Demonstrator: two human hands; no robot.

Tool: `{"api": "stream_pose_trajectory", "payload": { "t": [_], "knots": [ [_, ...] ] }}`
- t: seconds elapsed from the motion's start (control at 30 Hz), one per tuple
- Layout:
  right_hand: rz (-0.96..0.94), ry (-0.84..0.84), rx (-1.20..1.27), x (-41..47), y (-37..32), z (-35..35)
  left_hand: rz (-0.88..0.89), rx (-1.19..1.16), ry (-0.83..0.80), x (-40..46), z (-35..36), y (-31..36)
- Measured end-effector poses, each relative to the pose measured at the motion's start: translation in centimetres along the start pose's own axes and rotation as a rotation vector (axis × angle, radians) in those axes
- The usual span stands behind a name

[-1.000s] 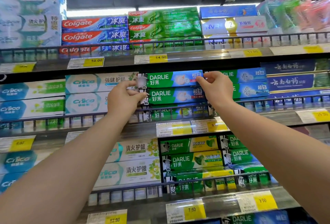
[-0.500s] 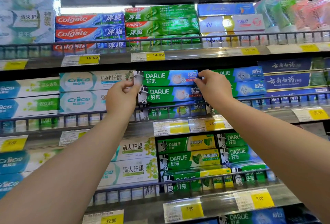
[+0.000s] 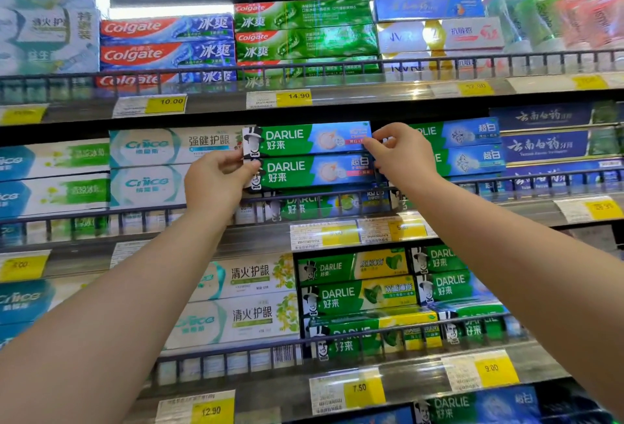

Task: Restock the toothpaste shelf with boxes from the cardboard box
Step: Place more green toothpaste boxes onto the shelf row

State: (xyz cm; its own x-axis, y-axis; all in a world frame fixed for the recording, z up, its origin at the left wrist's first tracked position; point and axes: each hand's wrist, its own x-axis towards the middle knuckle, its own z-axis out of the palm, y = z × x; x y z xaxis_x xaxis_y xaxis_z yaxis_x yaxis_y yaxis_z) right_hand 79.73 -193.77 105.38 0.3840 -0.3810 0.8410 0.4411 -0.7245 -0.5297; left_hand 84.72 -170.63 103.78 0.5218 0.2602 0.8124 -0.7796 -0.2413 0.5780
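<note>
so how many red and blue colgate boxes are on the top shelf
3, in one stack at the left of the top shelf: top box, middle box, and bottom box partly behind the rail. More may sit hidden behind them.

Two bare arms reach up to a shelf full of toothpaste. The left hand (image 3: pixel 216 184) and the right hand (image 3: pixel 401 157) each pinch one end of the top Darlie box (image 3: pixel 304 138), a long green and blue box that lies flat between them. Right under it sits another Darlie box (image 3: pixel 314 172) just like it. Beside the left hand are white Crilce boxes (image 3: pixel 152 163). Above both hands are Colgate boxes (image 3: pixel 169 42) and a yellow price tag (image 3: pixel 293 96).
</note>
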Motion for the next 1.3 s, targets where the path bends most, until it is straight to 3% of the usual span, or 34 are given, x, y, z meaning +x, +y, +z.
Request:
{"api": "stream_pose_trajectory", "payload": {
  "t": [0.2,0.4,0.77,1.17,1.3],
  "knots": [
    [0.153,0.016,0.246,0.0,0.4,0.3,-0.064,-0.087,0.006,0.1,0.3,-0.1],
    [0.251,0.032,0.342,-0.2,1.0,0.2,-0.19,-0.228,0.023,0.3,0.7,0.4],
    [0.105,0.084,0.004,-0.7,1.0,-1.1,-0.19,-0.16,0.017,-0.3,2.1,1.1],
    [0.096,0.07,-0.036,-0.4,1.3,-0.8,-0.158,-0.033,-0.009,0.9,2.5,0.5],
    [0.085,0.078,0.004,-1.1,1.7,-0.9,-0.123,-0.062,0.055,0.5,2.4,0.2]
  ]
}}
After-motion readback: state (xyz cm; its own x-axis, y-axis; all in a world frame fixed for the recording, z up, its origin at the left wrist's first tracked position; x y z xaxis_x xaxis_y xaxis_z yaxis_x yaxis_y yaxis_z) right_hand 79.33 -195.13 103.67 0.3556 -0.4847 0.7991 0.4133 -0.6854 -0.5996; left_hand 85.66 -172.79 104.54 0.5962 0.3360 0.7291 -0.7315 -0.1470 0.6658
